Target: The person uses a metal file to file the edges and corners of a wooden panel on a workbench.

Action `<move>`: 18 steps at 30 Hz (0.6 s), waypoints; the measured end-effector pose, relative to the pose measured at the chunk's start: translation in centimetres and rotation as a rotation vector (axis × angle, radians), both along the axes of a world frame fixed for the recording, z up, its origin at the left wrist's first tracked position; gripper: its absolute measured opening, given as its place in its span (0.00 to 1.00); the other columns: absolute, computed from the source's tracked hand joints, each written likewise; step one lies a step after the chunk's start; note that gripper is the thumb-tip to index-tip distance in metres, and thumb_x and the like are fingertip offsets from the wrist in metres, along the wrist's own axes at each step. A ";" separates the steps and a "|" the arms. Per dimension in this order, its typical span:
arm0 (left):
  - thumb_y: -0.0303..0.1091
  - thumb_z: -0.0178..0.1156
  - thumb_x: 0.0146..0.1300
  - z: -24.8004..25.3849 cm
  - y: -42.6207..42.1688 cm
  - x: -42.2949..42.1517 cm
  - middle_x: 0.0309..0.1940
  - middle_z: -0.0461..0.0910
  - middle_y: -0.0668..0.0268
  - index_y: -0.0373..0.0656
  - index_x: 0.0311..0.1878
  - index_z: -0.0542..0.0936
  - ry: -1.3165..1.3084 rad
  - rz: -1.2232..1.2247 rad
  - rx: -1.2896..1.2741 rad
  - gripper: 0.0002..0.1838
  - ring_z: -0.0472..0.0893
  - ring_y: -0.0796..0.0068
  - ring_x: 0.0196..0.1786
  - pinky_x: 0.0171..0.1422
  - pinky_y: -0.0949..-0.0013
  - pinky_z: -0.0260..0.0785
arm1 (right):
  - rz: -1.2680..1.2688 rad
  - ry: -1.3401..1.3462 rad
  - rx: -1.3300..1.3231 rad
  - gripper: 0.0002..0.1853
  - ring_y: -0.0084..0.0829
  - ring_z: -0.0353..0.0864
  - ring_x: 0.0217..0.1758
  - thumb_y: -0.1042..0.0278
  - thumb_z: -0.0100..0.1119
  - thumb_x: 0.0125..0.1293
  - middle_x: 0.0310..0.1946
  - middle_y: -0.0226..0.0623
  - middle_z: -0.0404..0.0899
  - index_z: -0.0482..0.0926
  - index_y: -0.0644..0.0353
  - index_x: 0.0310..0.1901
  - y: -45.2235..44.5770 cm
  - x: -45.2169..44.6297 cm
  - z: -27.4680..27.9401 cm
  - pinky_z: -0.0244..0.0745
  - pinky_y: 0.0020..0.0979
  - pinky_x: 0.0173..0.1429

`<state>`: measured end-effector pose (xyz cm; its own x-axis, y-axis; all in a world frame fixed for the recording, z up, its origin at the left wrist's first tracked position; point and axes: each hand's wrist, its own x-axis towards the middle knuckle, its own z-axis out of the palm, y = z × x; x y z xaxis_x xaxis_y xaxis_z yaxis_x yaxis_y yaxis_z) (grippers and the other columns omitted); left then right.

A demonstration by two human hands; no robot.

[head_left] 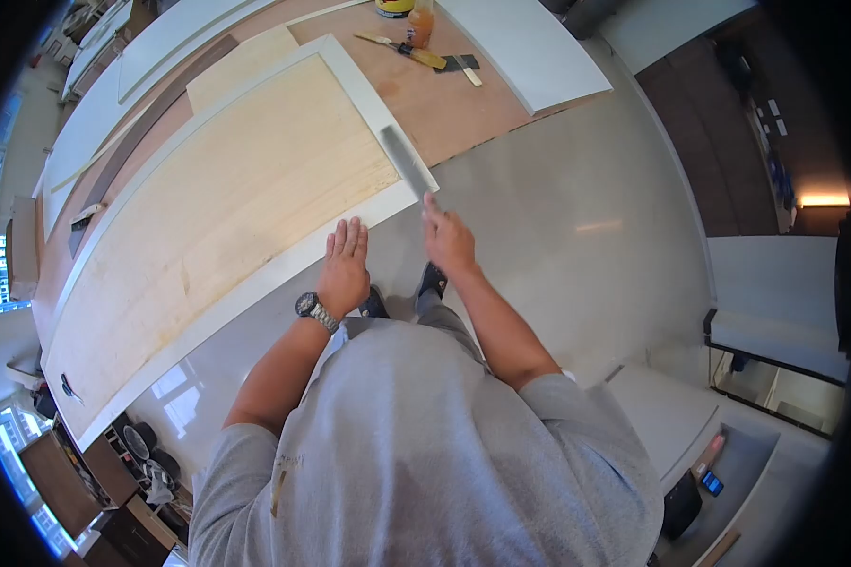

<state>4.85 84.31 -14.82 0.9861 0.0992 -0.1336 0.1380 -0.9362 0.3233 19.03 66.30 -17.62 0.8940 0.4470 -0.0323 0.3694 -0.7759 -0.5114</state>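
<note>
A large wooden panel (pixel 227 180) with a white border lies on the brown worktop (pixel 463 123). My left hand (pixel 346 267), with a metal watch (pixel 316 310) at the wrist, rests its fingers on the panel's near white edge. The fingers are stretched out and hold nothing. At the panel's right corner my right hand (pixel 448 238) grips a long flat grey tool (pixel 405 163), its index finger extended along it. The tool lies over the white border and is slightly blurred.
Brushes (pixel 424 58), a dark scraper (pixel 459 63), an orange bottle (pixel 420 24) and a yellow can (pixel 393 8) stand or lie at the back. White boards (pixel 529 57) flank the worktop. A small dark object (pixel 67 386) sits on the panel's left end.
</note>
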 end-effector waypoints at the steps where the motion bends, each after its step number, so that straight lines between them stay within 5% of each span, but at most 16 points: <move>1: 0.24 0.54 0.59 0.0 -0.2 0.0 0.79 0.50 0.43 0.28 0.76 0.55 -0.008 0.012 -0.002 0.40 0.48 0.42 0.82 0.84 0.45 0.43 | -0.032 -0.024 0.031 0.23 0.49 0.82 0.40 0.56 0.56 0.73 0.34 0.43 0.78 0.74 0.35 0.69 0.3 2.0 0.1 0.79 0.47 0.47; 5: 0.25 0.52 0.59 -1.2 -1.1 0.6 0.79 0.51 0.43 0.28 0.76 0.57 -0.088 0.046 0.019 0.39 0.47 0.43 0.82 0.84 0.45 0.42 | -0.119 -0.002 0.143 0.25 0.48 0.82 0.42 0.57 0.57 0.72 0.36 0.42 0.79 0.73 0.36 0.70 -2.7 3.0 3.0 0.79 0.42 0.50; 11: 0.28 0.52 0.61 -2.7 -5.4 5.2 0.79 0.50 0.40 0.27 0.75 0.56 -0.197 0.011 0.039 0.38 0.47 0.42 0.82 0.84 0.44 0.39 | -0.248 0.077 0.379 0.28 0.35 0.84 0.44 0.59 0.57 0.73 0.41 0.44 0.84 0.70 0.59 0.71 -7.8 1.9 2.6 0.77 0.36 0.51; 14: 0.28 0.53 0.61 -3.0 -6.6 7.8 0.79 0.51 0.40 0.27 0.75 0.57 -0.224 -0.045 0.020 0.38 0.47 0.43 0.82 0.84 0.46 0.40 | -0.254 0.120 0.391 0.29 0.25 0.83 0.39 0.60 0.56 0.75 0.40 0.42 0.84 0.67 0.69 0.71 -9.9 4.6 1.6 0.78 0.32 0.47; 18: 0.28 0.53 0.62 -2.5 -10.1 11.1 0.77 0.56 0.43 0.32 0.75 0.61 -0.174 -0.085 -0.119 0.36 0.53 0.48 0.82 0.84 0.48 0.44 | -0.304 0.410 0.537 0.27 0.21 0.80 0.33 0.59 0.56 0.76 0.37 0.35 0.81 0.69 0.69 0.69 -10.9 10.3 3.7 0.78 0.26 0.39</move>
